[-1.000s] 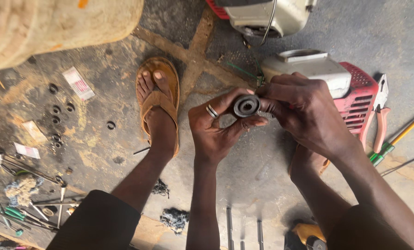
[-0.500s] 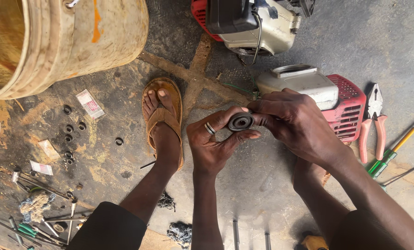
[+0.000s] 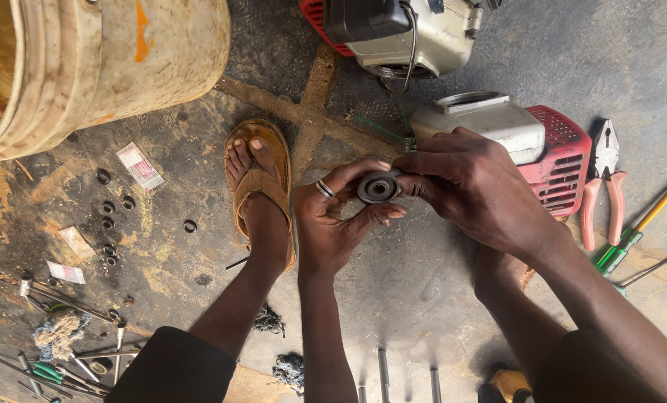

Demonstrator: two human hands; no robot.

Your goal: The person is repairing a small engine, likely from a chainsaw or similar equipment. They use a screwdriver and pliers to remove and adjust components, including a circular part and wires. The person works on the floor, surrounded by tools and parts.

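— So, what do the hands hold?
— Both grip one small round ring (image 3: 379,187), up in the air. The left hand (image 3: 341,220) cups it from below; the right hand (image 3: 471,186) pinches its side.
— How to do it well?
— I think: hold it flat and firm, over the floor (image 3: 423,283). It could roll off to the pliers (image 3: 602,186) or the foot (image 3: 259,194).

A small-engine repair workshop: oil-stained concrete floor (image 3: 423,298), stripped engine (image 3: 400,33), pliers (image 3: 603,183), screwdrivers (image 3: 636,231), scattered sockets (image 3: 64,298)
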